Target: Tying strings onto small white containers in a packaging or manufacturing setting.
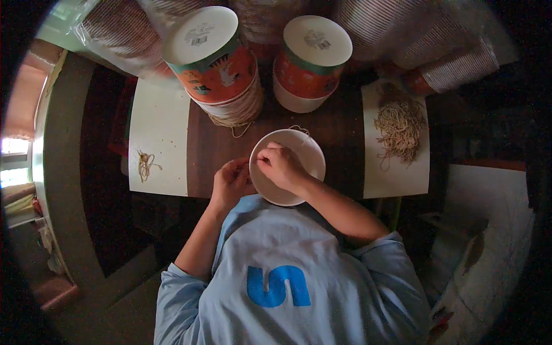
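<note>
A white paper bucket (313,150) is tipped with its open mouth toward me, close against my shirt. Inside its mouth, my right hand (280,164) is closed, fingertips pinched together near the left wall. Just outside that same wall, my left hand (232,179) has its fingers curled together by the rim. Whatever either hand pinches is too small or hidden to make out. A thin beige cord (299,129) loops out at the bucket's far rim.
Two upside-down stacks of orange-and-green paper buckets, a left stack (221,72) and a right stack (307,69), stand behind. Cords hang around the left one. A cord pile (399,132) lies right, a few cords (146,165) left. Bagged bucket stacks (397,29) line the back.
</note>
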A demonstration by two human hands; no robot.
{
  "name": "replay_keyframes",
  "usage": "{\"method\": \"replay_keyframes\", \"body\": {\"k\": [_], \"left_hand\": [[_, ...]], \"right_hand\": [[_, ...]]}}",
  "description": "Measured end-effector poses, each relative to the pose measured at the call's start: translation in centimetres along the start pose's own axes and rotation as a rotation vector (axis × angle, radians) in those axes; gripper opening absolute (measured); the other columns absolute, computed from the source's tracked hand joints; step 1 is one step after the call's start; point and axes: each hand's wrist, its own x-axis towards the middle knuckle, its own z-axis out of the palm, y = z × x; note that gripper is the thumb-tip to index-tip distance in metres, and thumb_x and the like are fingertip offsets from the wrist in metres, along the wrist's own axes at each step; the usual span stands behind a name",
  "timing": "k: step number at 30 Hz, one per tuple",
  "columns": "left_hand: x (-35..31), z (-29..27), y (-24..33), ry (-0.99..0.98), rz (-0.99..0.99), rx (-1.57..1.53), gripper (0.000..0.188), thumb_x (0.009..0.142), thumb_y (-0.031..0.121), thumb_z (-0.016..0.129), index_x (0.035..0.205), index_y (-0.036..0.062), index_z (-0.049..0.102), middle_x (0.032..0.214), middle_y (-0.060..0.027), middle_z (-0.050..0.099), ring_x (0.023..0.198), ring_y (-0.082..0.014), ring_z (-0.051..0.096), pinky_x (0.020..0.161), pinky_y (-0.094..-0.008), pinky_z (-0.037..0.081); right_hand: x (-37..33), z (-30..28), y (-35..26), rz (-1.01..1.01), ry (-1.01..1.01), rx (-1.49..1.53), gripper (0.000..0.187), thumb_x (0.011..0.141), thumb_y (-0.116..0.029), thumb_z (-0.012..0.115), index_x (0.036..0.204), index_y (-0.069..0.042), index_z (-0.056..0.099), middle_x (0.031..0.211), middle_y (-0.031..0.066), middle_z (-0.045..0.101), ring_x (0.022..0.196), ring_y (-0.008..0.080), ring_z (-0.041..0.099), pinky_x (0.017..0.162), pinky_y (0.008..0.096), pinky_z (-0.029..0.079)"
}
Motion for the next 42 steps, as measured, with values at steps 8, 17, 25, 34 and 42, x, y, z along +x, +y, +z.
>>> {"method": "replay_keyframes", "body": {"k": [8,17,25,34,42], "left_hand": [[1.0,-1.0,0.5,-0.01,0.278,0.404,0.033,0.071,0.006,0.067,0.102,-0.0021,0.058,0.093,-0.0097,0.062,0.087,-0.0156,0.058,0.078,-0.0278,0.046],[1.1,-1.3,0.3,0.009,0.266,0.402,0.036,0.066,0.005,0.072,0.098,-0.0027,0.06,0.096,-0.0116,0.062,0.088,-0.0187,0.059,0.077,-0.0276,0.047],[-1.1,-1.1,2.8,0.028,0.151,-0.02,0.018,0.086,0.013,0.056,0.094,-0.0023,0.061,0.081,-0.0078,0.061,0.068,-0.0141,0.059,0.065,-0.0253,0.049],[-1.6,-0.9,5.2,-0.322,-0.255,-0.247,0.028,0.089,0.025,0.054,0.087,-0.0012,0.064,0.072,-0.0045,0.061,0.06,-0.0099,0.054,0.055,-0.0224,0.045],[-2.0,-0.4,5.6,-0.235,-0.152,-0.184,0.016,0.084,0.013,0.06,0.087,-0.0017,0.065,0.074,-0.003,0.061,0.064,-0.0084,0.054,0.06,-0.0219,0.045]], "right_hand": [[0.0,0.7,0.5,-0.003,0.049,0.028,0.008,0.074,-0.011,0.059,0.074,-0.004,0.06,0.08,0.0126,0.057,0.074,0.0315,0.058,0.065,0.0399,0.046],[0.1,1.0,0.9,0.024,0.063,0.046,0.007,0.074,-0.01,0.059,0.074,-0.003,0.059,0.077,0.0134,0.057,0.073,0.0311,0.057,0.065,0.0403,0.046],[-1.5,-2.8,-2.4,-0.187,0.034,0.145,0.005,0.074,-0.007,0.06,0.077,-0.003,0.058,0.076,0.0111,0.055,0.072,0.0288,0.057,0.062,0.037,0.046],[-2.5,-4.5,-3.2,-0.456,0.044,-0.096,0.014,0.071,-0.01,0.065,0.082,-0.006,0.059,0.079,0.0073,0.054,0.07,0.0256,0.058,0.06,0.036,0.048],[-2.7,-4.4,-3.3,-0.424,0.051,-0.083,0.012,0.072,-0.012,0.065,0.081,-0.007,0.058,0.078,0.0072,0.053,0.068,0.0257,0.058,0.058,0.0357,0.048]]}}
